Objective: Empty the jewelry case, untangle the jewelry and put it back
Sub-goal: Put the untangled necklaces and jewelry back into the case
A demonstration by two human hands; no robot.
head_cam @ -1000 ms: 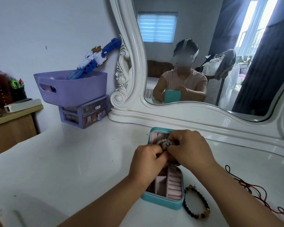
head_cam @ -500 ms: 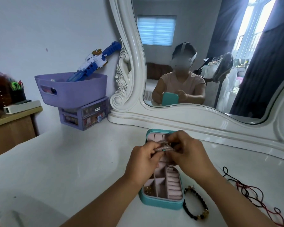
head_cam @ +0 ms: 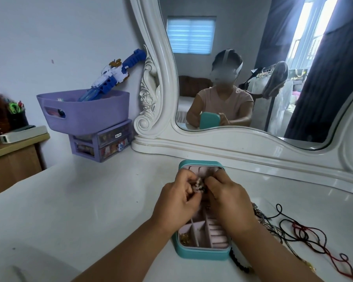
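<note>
2 hands meet just below the middle of the frame, over 1 open jewelry case (head_cam: pixel 202 251). The left hand (head_cam: pixel 176 204) and the right hand (head_cam: pixel 225 197) each have their fingers curled in, pinching 1 small clump of pale beaded jewelry (head_cam: pixel 198 185) between them, held above the case's far half. The case is teal outside and pale pink inside, with its lid (head_cam: pixel 201 165) standing up at the far end; the near half is split by thin dividers into small compartments, beside a ribbed ring-roll section. 1 bit of gold jewelry (head_cam: pixel 184 238) lies in the lower-left compartment (too small to tell what kind).

At the lower right, just beside the case, 1 black beaded bracelet (head_cam: pixel 239 263) shows partly under the right forearm. Further right lies a loose tangle of cords (head_cam: pixel 302 235), dark and red; how many strands cannot be told.

All of this rests on 1 glossy white dressing table (head_cam: pixel 90 200). 1 mirror with a carved white frame (head_cam: pixel 151 94) fills the upper right and reflects the seated person, 1 window blind and dark curtains. At the left of the frame, 1 purple basket (head_cam: pixel 84 112) sits on 1 purple drawer unit (head_cam: pixel 102 141) with 2 drawers, and 1 blue and white toy (head_cam: pixel 112 75) sticks out of the basket. 1 wooden desk (head_cam: pixel 12 159) stands at the far left edge against a pale wall.
</note>
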